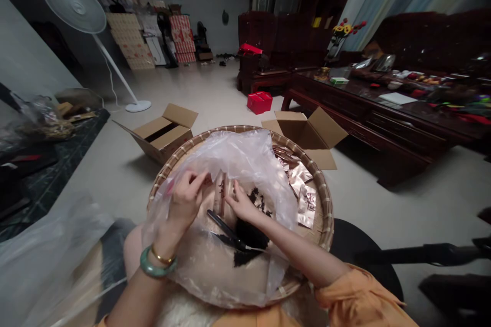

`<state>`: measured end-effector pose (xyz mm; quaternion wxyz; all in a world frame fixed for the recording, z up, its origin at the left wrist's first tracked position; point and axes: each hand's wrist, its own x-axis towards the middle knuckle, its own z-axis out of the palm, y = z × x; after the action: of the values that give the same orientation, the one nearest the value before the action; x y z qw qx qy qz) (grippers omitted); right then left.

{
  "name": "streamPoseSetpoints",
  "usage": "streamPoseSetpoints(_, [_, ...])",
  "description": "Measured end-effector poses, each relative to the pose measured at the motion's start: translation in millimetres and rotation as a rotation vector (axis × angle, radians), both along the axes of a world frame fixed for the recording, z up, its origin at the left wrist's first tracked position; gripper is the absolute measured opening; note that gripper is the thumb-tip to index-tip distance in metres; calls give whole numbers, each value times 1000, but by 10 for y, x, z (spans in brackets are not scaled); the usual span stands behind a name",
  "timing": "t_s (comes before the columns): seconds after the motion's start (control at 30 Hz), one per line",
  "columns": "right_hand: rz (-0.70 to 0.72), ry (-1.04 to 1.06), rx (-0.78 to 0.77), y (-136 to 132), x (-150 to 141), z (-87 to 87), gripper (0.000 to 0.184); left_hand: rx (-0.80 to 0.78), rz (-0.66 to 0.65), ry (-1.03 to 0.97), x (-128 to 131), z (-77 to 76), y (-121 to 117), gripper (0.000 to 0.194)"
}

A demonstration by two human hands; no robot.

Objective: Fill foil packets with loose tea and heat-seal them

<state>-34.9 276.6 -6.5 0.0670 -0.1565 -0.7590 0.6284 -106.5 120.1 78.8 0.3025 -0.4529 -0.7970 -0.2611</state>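
Presently, tray: round bamboo tray [322, 199] is sitting near the person, with plastic bag [230, 158] draping it.
Hands: left hand [186, 202] is apparently pinching paper sachet [220, 194]; right hand [243, 205] is touching it, grip unclear.
Risk: scissors [228, 232] are lying beside loose dark tea leaves [249, 235]; a forearm brush could scatter them.

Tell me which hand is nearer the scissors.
The right hand is nearer, just beyond the scissors; the left hand is farther off, to their left.
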Motion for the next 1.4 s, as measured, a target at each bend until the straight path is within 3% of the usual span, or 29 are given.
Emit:
streamPoseSetpoints(0.17, [118, 386, 157, 22, 152, 375, 70, 46, -273, -59, 79, 102, 71, 24])
streamPoseSetpoints(0.3, [100, 399, 188, 45, 307, 569, 60, 72, -301, -34, 178, 75, 151, 26])
streamPoseSetpoints(0.6, [48, 293, -78, -29, 449, 505, 42, 46, -291, 131, 225, -159, 68, 36])
streamPoseSetpoints(0.77, [47, 261, -106, -46, 459, 441, 42, 89, -304, 115, 244, -185, 95, 19])
streamPoseSetpoints(0.83, [70, 292, -41, -27, 477, 426, 40, 90, -327, 63, 241, -166, 125, 11])
streamPoseSetpoints(0.9, [87, 360, 135, 6, 504, 422, 37, 48, -400, 10, 219, -148, 144, 9])
streamPoseSetpoints(1.07, [59, 452, 880, 123, 544, 474, 15, -117, -507, -53, 157, -115, 137, 15])
streamPoseSetpoints(1.13, [103, 511, 1061, 170, 532, 529, 15, -171, -535, -109, 165, -83, 136, 21])
streamPoseSetpoints(1.27, [313, 732, 965, 207, 513, 686, 21, -28, -621, -352, 216, -18, 181, 27])
streamPoseSetpoints(1.4, [439, 882, 840, 149, 555, 796, 17, 250, -564, -787, 253, -45, 290, 44])
